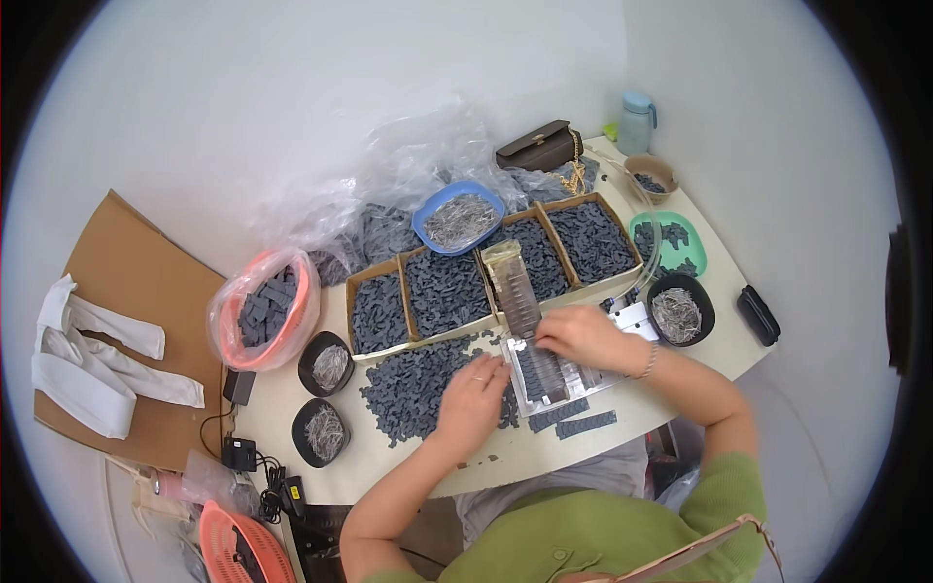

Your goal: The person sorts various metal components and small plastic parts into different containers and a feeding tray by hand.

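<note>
A silver metal fixture [530, 384] lies near the table's front edge with rows of dark grey small parts in it. A see-through ribbed strip [515, 291] slants from the fixture's far end up toward the divided box. My left hand [469, 406] lies at the fixture's left edge beside a loose pile of dark grey parts [408, 389], its fingers stretched out. Over the fixture's far end, my right hand [588, 338] has its fingers pinched beside the strip; what they hold is hidden. Two dark slotted strips [587, 425] lie near the fixture's front.
Behind stands a divided box [384, 348] full of grey parts. Metal pins fill a blue tray [425, 236] and black bowls [705, 303]. A green tray [702, 255] and a tan bowl [665, 167] stand right; a pink basket [309, 309] and cables [275, 491] are left.
</note>
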Demonstrator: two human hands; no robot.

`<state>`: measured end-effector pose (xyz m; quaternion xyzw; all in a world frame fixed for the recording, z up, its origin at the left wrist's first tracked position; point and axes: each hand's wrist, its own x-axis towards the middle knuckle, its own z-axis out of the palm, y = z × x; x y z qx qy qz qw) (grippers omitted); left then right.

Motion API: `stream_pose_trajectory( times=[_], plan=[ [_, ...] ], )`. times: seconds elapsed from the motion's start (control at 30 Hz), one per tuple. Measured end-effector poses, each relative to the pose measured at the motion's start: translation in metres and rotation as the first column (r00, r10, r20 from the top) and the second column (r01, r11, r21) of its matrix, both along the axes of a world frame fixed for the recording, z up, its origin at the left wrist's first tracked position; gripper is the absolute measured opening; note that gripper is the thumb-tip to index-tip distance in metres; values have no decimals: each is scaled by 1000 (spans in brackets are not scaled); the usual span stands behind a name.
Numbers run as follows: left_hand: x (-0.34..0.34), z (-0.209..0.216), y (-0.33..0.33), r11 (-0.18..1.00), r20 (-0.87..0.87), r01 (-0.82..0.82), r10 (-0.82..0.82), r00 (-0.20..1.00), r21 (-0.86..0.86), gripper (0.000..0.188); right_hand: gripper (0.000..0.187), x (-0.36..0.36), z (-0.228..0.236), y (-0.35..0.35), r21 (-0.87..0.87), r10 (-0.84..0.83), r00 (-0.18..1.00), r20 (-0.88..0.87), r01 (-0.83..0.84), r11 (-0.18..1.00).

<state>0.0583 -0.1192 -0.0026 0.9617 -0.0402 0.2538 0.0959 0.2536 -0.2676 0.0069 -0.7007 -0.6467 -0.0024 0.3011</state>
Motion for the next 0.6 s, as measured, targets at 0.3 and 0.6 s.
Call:
stream_pose_trajectory(
  times=[0.3,0.6],
  plan=[
    [-113,32,82,815,91,-568,578,811,-111,16,15,-30,-17,10,16,36,913,407,-46,999],
    [-184,10,145,538,-310,-839,786,535,-84,12,23,-5,9,-39,140,-208,932,298,173,975]
  ],
)
